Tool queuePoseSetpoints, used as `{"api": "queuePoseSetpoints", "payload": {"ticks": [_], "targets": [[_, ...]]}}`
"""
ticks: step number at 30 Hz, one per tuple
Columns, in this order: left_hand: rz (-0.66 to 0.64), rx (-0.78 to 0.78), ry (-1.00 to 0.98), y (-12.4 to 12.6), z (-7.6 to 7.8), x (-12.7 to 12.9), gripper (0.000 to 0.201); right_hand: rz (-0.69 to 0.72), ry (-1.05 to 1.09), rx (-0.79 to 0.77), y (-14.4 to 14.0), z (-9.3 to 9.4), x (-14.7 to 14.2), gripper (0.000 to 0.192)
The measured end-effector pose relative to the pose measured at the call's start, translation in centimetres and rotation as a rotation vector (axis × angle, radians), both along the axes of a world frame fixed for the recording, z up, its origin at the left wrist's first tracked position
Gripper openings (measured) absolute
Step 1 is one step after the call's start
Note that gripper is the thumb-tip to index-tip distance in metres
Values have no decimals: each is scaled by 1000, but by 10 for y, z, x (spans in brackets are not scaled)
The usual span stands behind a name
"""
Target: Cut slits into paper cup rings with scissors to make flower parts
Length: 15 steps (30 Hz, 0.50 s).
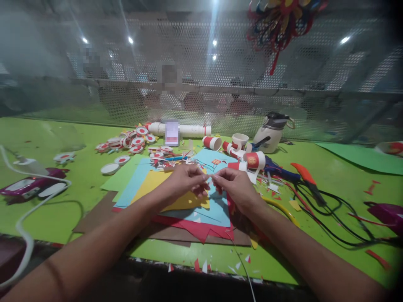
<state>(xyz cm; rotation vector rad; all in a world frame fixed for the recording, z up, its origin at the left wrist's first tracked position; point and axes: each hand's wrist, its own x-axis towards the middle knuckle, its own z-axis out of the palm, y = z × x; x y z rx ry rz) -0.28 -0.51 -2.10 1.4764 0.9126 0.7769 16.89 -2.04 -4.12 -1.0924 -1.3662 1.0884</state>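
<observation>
Over the middle of the stacked papers, my left hand (pixel 189 180) and my right hand (pixel 236 186) meet with their fingertips almost touching. Both are closed in a pinch at one spot, on something too small to make out. Beneath them lie a yellow sheet (pixel 149 188), a light blue sheet (pixel 223 214) and a red sheet (pixel 200 228) on a brown board (pixel 94 218). Just behind my hands is a heap of paper scraps (pixel 163 163) with a blue pen-like tool (pixel 176 158) on it. A thin pale strand (pixel 242 262) hangs over the table's front edge.
Red-and-white paper cups (pixel 211 143) and a glue gun (pixel 280 170) with black cables lie right of the papers. White-and-red discs (pixel 137 141) are piled back left. A phone (pixel 171 133), a jug (pixel 270 132), a purple device (pixel 23 186) and a white cord (pixel 22 226) surround the workspace.
</observation>
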Motion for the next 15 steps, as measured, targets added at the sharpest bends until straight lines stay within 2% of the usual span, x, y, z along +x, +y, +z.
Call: {"api": "queuePoseSetpoints", "payload": {"ticks": [3, 6, 9, 12, 15], "targets": [[270, 183, 105, 25, 0, -22, 24, -56, 3, 19, 5, -1, 5, 20], [477, 372, 450, 51, -8, -43, 25, -77, -26, 18, 7, -3, 6, 20], [457, 427, 590, 60, -21, -48, 16, -75, -85, 17, 6, -6, 3, 19], [392, 492, 673, 53, -29, -40, 16, -63, -141, 35, 3, -7, 0, 19], [305, 541, 745, 43, -31, -31, 15, -56, -181, 57, 1, -7, -1, 19]]}}
